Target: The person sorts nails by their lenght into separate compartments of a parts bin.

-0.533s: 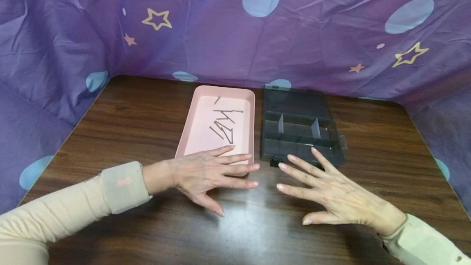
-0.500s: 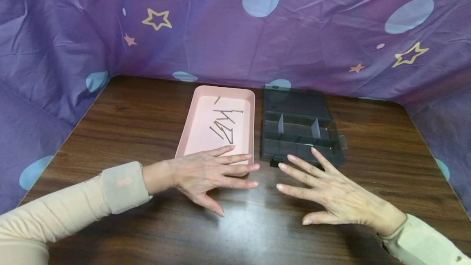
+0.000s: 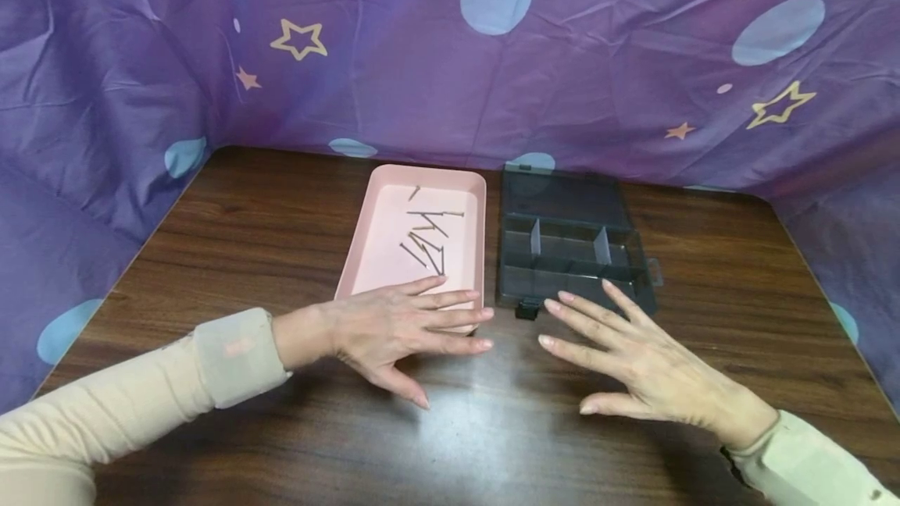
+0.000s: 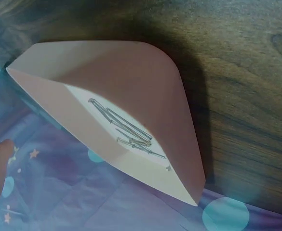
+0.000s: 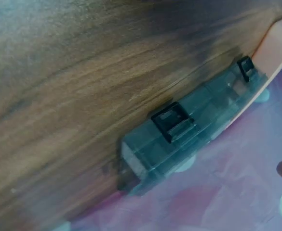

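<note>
A person's left hand (image 3: 394, 330) and right hand (image 3: 650, 369) were well apart, fingers spread, above a wooden table (image 3: 232, 240). The left was over the near end of a pink tray (image 3: 376, 264) bearing thin metal pieces (image 4: 140, 142); the right was near an open-lidded, dark divided case (image 3: 562, 201) beside the tray.

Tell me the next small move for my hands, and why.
I'd probably reach the left hand forward to pinch a nail: several lie loose in the tray, that hand is nearest, its spread fingers hold nothing, and the box lies open beside the tray.
</note>
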`<state>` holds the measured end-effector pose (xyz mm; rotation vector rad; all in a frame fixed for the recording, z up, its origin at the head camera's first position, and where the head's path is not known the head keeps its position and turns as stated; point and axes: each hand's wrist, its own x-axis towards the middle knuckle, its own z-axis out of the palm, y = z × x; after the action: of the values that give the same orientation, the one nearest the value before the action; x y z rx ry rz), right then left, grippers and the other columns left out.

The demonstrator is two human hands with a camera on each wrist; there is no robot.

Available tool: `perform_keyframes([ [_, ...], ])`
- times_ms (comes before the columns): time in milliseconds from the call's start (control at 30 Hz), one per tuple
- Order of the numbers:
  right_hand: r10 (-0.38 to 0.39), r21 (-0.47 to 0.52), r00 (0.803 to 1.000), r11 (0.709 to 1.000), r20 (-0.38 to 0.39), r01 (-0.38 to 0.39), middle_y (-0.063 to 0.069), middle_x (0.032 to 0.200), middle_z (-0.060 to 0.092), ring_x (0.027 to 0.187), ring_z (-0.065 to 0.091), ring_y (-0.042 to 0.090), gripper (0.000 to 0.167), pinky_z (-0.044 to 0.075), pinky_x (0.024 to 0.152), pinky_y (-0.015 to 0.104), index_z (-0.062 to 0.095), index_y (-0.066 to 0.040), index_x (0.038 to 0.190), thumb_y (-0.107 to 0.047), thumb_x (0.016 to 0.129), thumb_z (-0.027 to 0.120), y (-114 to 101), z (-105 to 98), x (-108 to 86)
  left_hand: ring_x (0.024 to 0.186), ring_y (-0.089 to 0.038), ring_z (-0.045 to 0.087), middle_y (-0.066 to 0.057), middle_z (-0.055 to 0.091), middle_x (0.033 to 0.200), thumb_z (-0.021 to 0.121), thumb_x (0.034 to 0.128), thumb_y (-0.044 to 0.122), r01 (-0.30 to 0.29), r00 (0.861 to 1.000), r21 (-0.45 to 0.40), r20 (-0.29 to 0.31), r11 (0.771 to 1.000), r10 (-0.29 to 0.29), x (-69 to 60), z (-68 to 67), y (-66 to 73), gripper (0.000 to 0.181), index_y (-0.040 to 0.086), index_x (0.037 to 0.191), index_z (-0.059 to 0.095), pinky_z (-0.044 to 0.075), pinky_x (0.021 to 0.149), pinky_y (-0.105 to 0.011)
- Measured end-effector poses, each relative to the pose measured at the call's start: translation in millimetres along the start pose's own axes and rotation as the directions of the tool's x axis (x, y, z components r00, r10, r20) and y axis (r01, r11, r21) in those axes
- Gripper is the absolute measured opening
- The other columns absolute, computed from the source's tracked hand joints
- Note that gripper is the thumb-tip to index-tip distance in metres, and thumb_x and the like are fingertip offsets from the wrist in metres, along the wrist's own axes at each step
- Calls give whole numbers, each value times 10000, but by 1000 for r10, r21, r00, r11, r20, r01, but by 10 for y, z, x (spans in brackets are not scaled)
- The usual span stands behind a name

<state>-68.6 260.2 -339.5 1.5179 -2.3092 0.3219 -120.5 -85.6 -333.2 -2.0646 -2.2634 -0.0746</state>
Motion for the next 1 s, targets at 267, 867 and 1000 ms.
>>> perform_keyframes([
  [267,368,82,894,929,-255,-360,168,1306,552,1268,442,131,490,269,1076,200,596,-43,1250,-415,940,523,327,-99,-185,1431,-251,183,-48,232,1555,442,897,613,154,987,-62,-41,986,-156,-107,-34,-234,740,192,1484,282,188,1136,-463],
  [867,920,281,375,332,114,-900,311,1178,543,820,412,-134,582,390,619,74,421,83,1342,-294,929,584,865,-113,-637,942,-198,631,-66,682,1024,722,810,107,439,802,-449,-195,778,-565,-271,122,-784,247,32,1042,682,498,822,-340],
  [1000,919,338,360,292,159,-895,106,1035,599,769,470,-93,609,454,601,147,397,77,1360,-289,919,602,896,-78,-623,873,-215,638,-76,680,953,729,796,95,488,794,-437,-136,755,-592,-230,139,-855,205,23,984,693,509,805,-330],
])
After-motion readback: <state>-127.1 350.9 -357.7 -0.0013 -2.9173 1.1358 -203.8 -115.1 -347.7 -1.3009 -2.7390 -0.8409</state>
